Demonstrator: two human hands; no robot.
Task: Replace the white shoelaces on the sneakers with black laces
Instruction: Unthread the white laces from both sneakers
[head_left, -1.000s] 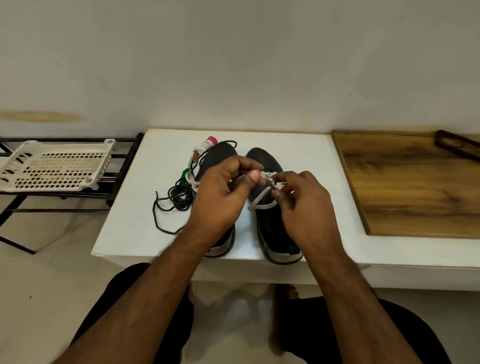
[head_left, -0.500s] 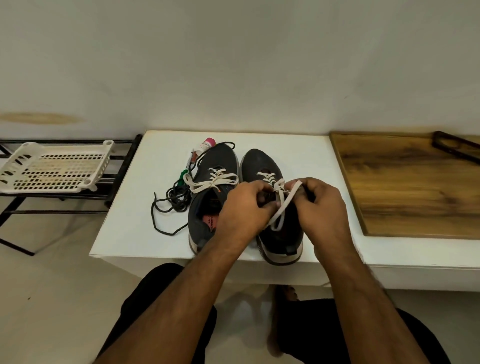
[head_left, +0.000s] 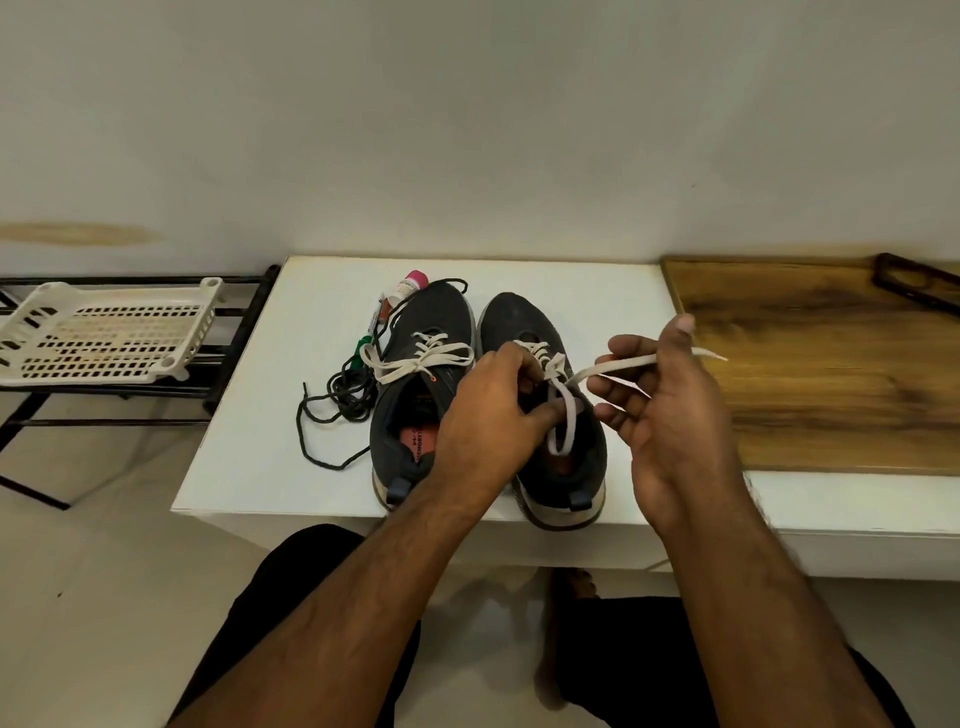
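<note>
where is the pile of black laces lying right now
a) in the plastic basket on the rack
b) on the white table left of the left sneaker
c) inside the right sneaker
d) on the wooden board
b: the black laces lie in a loose tangle on the white table, just beside the left sneaker, and neither hand touches them.

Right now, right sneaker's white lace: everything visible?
The white lace is flat and looks like woven fabric, still threaded through the eyelets of the right sneaker, which sits on the white table. Its knot looks undone. The right hand pinches one end and draws it out to the right, the tip pointing over the wooden board. A loop hangs over the shoe's opening. The left hand holds the lace at the crossings.
</note>
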